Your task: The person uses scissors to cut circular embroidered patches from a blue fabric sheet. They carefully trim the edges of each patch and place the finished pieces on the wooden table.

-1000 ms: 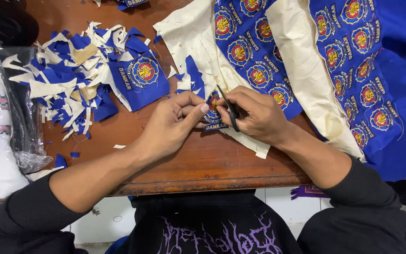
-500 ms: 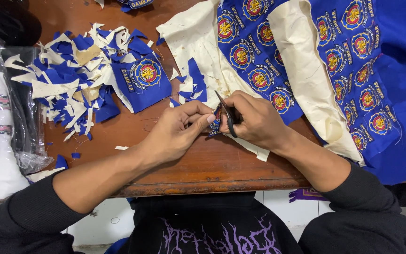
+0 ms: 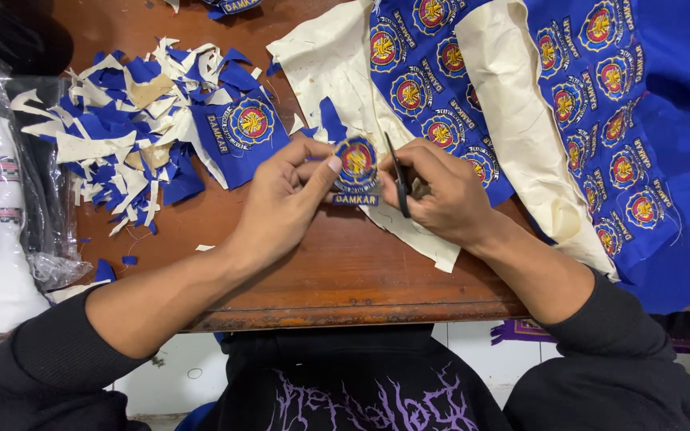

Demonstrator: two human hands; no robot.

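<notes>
Nearest me, the wooden table's (image 3: 337,279) edge. Above it, my left hand (image 3: 285,199) pinches a round blue embroidered patch (image 3: 356,164) between thumb and fingertips. My right hand (image 3: 441,191), just beside, grips small black scissors (image 3: 398,179) against the patch's edge. Farther off: blue patch-printed fabric (image 3: 600,104) at right, a pile of trimmed scraps (image 3: 121,128) at left.

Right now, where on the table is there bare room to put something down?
Bare brown wooden table shows along the near edge, below the left hand and the right hand. The far left is crowded with blue and cream fabric scraps; the blue embroidered cloth sheet covers the right.
</notes>
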